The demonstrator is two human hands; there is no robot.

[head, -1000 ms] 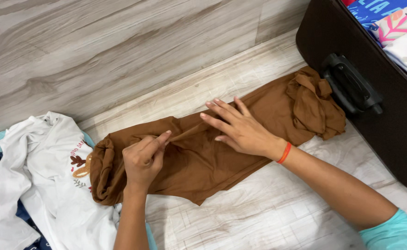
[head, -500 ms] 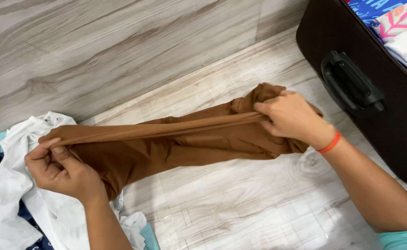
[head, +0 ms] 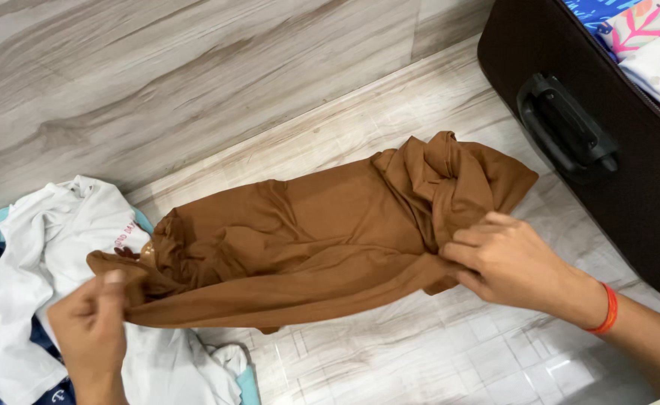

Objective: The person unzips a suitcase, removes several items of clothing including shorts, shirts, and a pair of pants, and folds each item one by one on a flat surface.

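Nearby, a white shirt (head: 52, 247) and dark suitcase (head: 607, 150) flank the brown garment (head: 307, 240).

Two bare arms come up from the bottom of the frame. The left hand (head: 90, 319) is at the lower left and looks a bit blurry. It has no ring and no band. The right hand (head: 514, 262) is at the lower right. A thin orange-red band (head: 606, 309) goes round its wrist. No sleeve shows on either arm.
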